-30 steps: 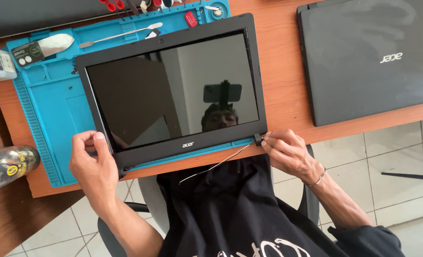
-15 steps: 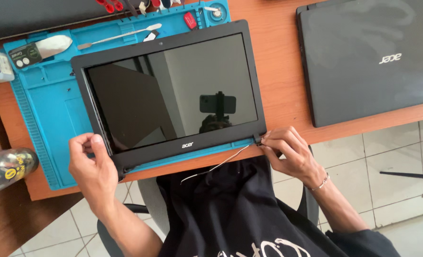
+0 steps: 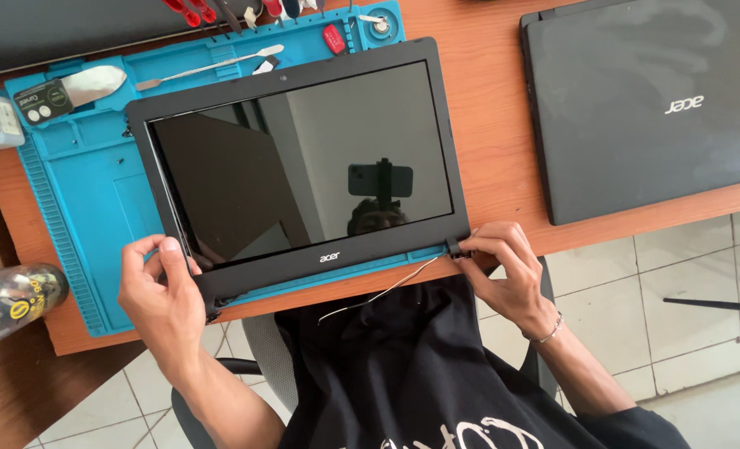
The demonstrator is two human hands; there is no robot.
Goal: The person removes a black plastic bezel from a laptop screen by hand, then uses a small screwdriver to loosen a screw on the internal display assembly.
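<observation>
A detached black laptop screen panel (image 3: 303, 166) lies face up on a blue repair mat (image 3: 87, 191), its dark glass mirroring the room. My left hand (image 3: 160, 293) grips its near left corner, thumb on the bezel by the hinge. At the near right hinge corner my right hand (image 3: 503, 266) pinches the frame with its fingertips. A thin grey cable (image 3: 382, 291) trails from that corner over my black shirt.
A closed black laptop (image 3: 644, 104) rests on the wooden desk (image 3: 490, 133) at the right. Metal spudgers (image 3: 212, 65), red-handled tools (image 3: 188, 12) and small parts sit along the mat's far edge. A clear jar (image 3: 8, 303) stands at the left. Tiled floor lies below the desk edge.
Both hands have stayed on the panel's near corners. The left thumb has shifted slightly along the bezel, and the panel has turned a little on the mat.
</observation>
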